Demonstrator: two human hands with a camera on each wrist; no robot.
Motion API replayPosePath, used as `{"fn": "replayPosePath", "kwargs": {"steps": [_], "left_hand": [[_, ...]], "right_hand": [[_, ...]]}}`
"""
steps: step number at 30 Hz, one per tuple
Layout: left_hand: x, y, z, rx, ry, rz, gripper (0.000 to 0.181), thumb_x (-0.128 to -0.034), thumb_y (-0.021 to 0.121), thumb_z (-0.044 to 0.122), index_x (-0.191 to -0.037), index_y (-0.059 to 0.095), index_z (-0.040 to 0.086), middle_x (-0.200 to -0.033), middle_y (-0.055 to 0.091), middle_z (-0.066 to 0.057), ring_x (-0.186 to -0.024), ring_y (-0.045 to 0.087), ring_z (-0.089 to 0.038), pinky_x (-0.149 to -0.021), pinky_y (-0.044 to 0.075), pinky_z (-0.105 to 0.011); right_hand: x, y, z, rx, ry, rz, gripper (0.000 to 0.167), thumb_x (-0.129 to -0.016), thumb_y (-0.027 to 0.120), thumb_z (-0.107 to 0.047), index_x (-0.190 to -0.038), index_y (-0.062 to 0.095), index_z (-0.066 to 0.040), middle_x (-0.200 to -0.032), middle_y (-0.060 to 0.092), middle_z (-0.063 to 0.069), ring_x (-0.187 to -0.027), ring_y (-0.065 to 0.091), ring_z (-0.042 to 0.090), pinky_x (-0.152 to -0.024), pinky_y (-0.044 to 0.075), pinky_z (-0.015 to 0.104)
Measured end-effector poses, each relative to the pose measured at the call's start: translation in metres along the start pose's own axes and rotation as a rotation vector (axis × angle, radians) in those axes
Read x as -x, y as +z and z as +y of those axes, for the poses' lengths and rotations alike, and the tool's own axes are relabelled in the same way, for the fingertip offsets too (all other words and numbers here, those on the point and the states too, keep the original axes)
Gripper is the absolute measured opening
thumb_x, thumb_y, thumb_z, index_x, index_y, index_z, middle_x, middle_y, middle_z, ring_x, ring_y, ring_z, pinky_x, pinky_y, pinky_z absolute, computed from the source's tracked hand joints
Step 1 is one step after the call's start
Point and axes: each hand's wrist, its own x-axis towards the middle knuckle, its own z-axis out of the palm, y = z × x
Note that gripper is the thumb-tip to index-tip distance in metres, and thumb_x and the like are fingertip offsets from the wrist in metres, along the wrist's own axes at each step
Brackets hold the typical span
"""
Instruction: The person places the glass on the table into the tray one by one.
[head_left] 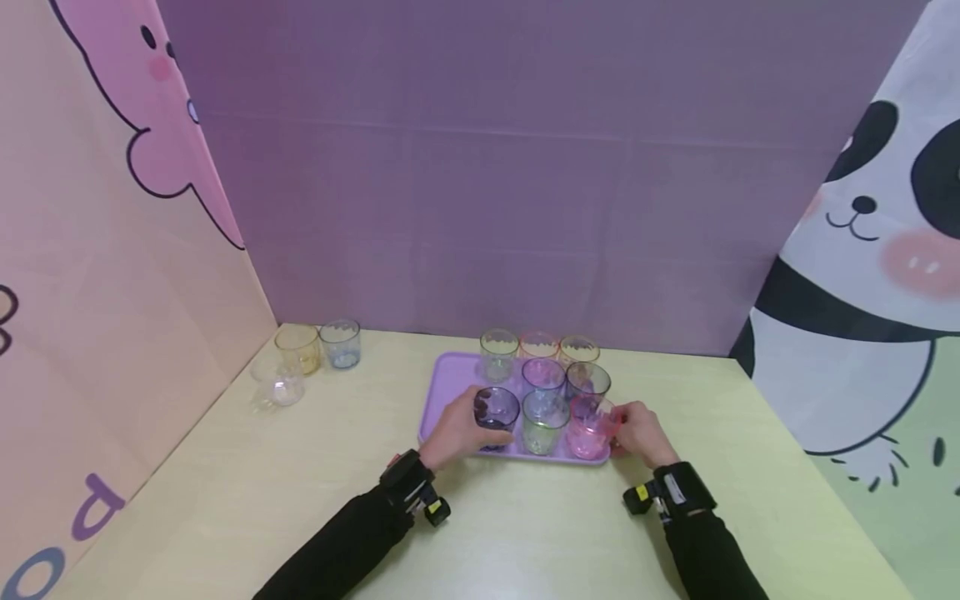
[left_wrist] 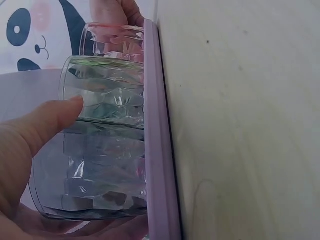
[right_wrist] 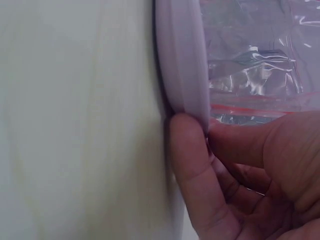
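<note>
A light purple tray (head_left: 450, 375) lies on the table, crowded with tinted drinking glasses. My left hand (head_left: 459, 429) grips a dark grey-purple glass (head_left: 495, 421) at the tray's front left, with the thumb around its near side in the left wrist view. A green glass (head_left: 544, 429) stands right beside it. At the front right corner is a pink glass (head_left: 588, 433). There my right hand (head_left: 641, 432) pinches the rim (right_wrist: 182, 65) of the tray between thumb and finger, close against the pink glass.
Behind, on the tray, stand a green-tinted glass (head_left: 498, 354), a purple-blue glass (head_left: 543, 379), a dark glass (head_left: 588, 383) and others. Far left on the table are a yellow glass (head_left: 300, 350), a blue glass (head_left: 342, 346) and a clear glass (head_left: 281, 387). A purple backdrop (head_left: 487, 183) borders the table's back.
</note>
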Motion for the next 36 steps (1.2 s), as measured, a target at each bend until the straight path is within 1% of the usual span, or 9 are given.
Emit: {"fn": "replayPosePath", "kwargs": {"steps": [5, 10, 14, 20, 25, 30, 33, 36], "left_hand": [[-0.0003, 0.0007, 0.0003, -0.008, -0.031, -0.005, 0.083, -0.0704, 0.087, 0.033, -0.135, 0.047, 0.001, -0.123, 0.063, -0.018, -0.113, 0.06, -0.032, -0.096, 0.051, -0.048], [-0.0007, 0.001, -0.0003, -0.008, -0.047, -0.013, 0.084, -0.0715, 0.086, 0.034, -0.137, 0.045, 0.002, -0.125, 0.062, -0.018, -0.114, 0.06, -0.032, -0.096, 0.051, -0.048], [-0.001, 0.0016, -0.0013, -0.012, -0.048, -0.016, 0.086, -0.0716, 0.086, 0.035, -0.138, 0.043, 0.001, -0.126, 0.061, -0.019, -0.115, 0.06, -0.032, -0.096, 0.051, -0.049], [-0.0013, 0.0019, -0.0007, 0.012, -0.053, -0.025, 0.088, -0.072, 0.086, 0.035, -0.138, 0.04, 0.001, -0.127, 0.06, -0.02, -0.116, 0.059, -0.033, -0.097, 0.05, -0.049], [-0.0012, 0.0015, -0.0004, 0.017, -0.053, -0.037, 0.091, -0.0716, 0.086, 0.035, -0.14, 0.037, 0.0, -0.129, 0.058, -0.022, -0.118, 0.058, -0.034, -0.098, 0.05, -0.05], [-0.0007, -0.0003, -0.0001, 0.011, -0.044, -0.067, 0.099, -0.0682, 0.089, 0.03, -0.143, 0.033, 0.0, -0.135, 0.054, -0.022, -0.123, 0.055, -0.035, -0.103, 0.047, -0.051], [-0.0006, -0.0024, 0.0003, 0.011, -0.036, -0.08, 0.1, -0.0661, 0.09, 0.025, -0.144, 0.033, -0.001, -0.137, 0.052, -0.022, -0.125, 0.053, -0.035, -0.106, 0.044, -0.051], [-0.0003, -0.0052, 0.001, 0.004, -0.03, -0.087, 0.101, -0.065, 0.091, 0.024, -0.144, 0.033, -0.001, -0.138, 0.051, -0.022, -0.125, 0.052, -0.035, -0.107, 0.043, -0.051]], "right_hand": [[0.0003, 0.0003, 0.0004, 0.013, 0.002, 0.002, 0.012, -0.078, 0.053, 0.012, -0.081, 0.063, 0.006, -0.08, 0.065, 0.017, -0.066, 0.064, 0.021, -0.057, 0.059, 0.032], [0.0011, 0.0, -0.0013, 0.015, 0.002, 0.003, 0.014, -0.077, 0.053, 0.012, -0.082, 0.064, 0.005, -0.08, 0.065, 0.016, -0.067, 0.064, 0.021, -0.057, 0.059, 0.032], [0.0014, 0.0001, -0.0016, 0.014, 0.003, 0.002, 0.015, -0.077, 0.053, 0.013, -0.082, 0.064, 0.005, -0.08, 0.065, 0.016, -0.067, 0.063, 0.021, -0.057, 0.059, 0.032], [0.0021, 0.0002, -0.0018, 0.029, 0.001, 0.01, 0.015, -0.077, 0.052, 0.013, -0.081, 0.063, 0.005, -0.079, 0.064, 0.015, -0.066, 0.063, 0.021, -0.057, 0.059, 0.032], [0.0018, -0.0006, -0.0021, 0.006, 0.006, 0.004, 0.014, -0.077, 0.052, 0.014, -0.082, 0.063, 0.006, -0.08, 0.064, 0.016, -0.067, 0.063, 0.021, -0.057, 0.059, 0.033], [0.0024, -0.0011, -0.0026, -0.005, 0.0, 0.002, 0.012, -0.078, 0.052, 0.013, -0.081, 0.062, 0.006, -0.078, 0.063, 0.016, -0.065, 0.063, 0.02, -0.057, 0.059, 0.033], [0.0022, -0.0007, -0.0024, -0.004, 0.012, 0.003, 0.012, -0.079, 0.051, 0.012, -0.08, 0.062, 0.006, -0.078, 0.063, 0.015, -0.064, 0.063, 0.02, -0.057, 0.059, 0.033], [0.0027, -0.0008, -0.0032, -0.002, 0.025, 0.001, 0.012, -0.079, 0.052, 0.012, -0.082, 0.062, 0.005, -0.079, 0.063, 0.016, -0.065, 0.064, 0.021, -0.057, 0.059, 0.033]]}}
